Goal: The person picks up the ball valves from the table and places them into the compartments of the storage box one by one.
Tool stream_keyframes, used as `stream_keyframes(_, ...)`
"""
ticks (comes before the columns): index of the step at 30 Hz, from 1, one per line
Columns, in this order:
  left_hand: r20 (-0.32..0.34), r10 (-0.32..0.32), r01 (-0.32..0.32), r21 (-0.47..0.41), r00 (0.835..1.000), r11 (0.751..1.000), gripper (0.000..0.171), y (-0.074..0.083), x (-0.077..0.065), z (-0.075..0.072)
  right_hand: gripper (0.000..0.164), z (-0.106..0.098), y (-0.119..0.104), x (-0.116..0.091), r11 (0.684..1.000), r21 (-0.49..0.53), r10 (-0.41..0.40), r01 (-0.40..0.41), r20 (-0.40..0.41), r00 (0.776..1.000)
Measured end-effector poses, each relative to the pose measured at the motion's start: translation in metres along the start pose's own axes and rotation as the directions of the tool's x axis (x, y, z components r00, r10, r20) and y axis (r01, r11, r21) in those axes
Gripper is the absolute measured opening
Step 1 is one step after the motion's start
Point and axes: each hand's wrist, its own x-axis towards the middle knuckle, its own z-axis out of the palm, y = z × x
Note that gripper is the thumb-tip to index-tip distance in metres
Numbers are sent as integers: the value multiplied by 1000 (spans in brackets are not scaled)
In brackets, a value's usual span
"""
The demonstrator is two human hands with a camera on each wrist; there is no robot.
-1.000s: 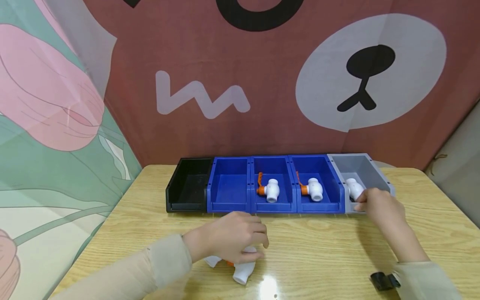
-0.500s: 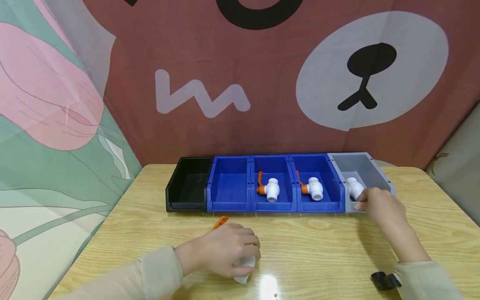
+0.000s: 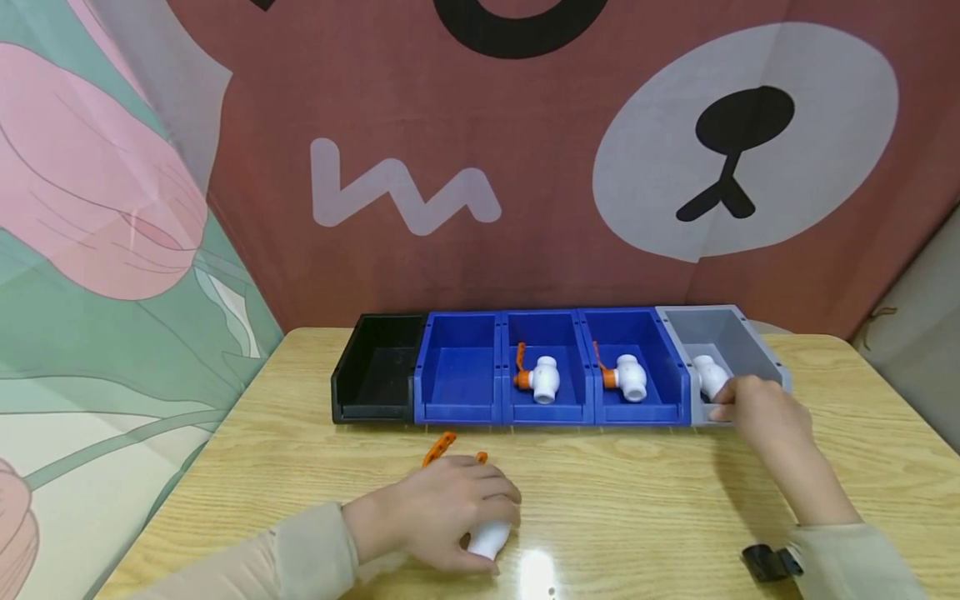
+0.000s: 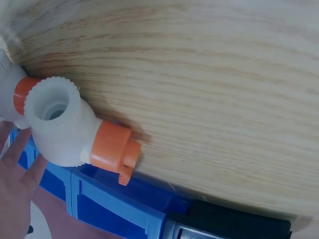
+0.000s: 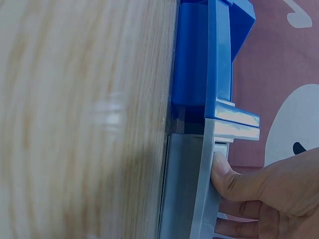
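Observation:
My left hand (image 3: pixel 461 512) grips the white body of a ball valve (image 3: pixel 489 538) low over the table, its fingers and thumb around it. Two orange handles stick out beyond the hand, one being this handle (image 3: pixel 438 448). In the left wrist view, a white ball valve (image 4: pixel 62 119) with an orange stem is at the fingers, and a second ball valve (image 4: pixel 10 89) sits beside it. My right hand (image 3: pixel 768 417) reaches over the front of the grey bin (image 3: pixel 723 321). Its thumb and fingertips pinch the lower end of a white valve (image 3: pixel 707 375) in there, partly hidden.
Left of the grey bin stand three blue bins (image 3: pixel 459 412) and a black bin (image 3: pixel 375 412) in one row. The two blue bins nearest the grey one each hold a white valve (image 3: pixel 545 381) with an orange handle. A black strap (image 3: pixel 768 562) is by the right sleeve.
My left hand has shifted slightly left and nearer, closing round a valve; the orange handles have come into sight beyond it. The right hand has stayed at the grey bin.

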Motion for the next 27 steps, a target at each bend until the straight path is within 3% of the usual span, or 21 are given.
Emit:
stream_keyframes(10, 116, -42, 47, -37, 992, 998, 60, -2, -5, 3, 17, 0, 1, 1, 1000, 1, 7, -7, 5, 1000)
stream_keyframes(27, 87, -18, 16, 15, 996, 1000, 53, 1, -2, 2, 18, 1, 1, 1, 1000, -2, 6, -6, 8, 1000)
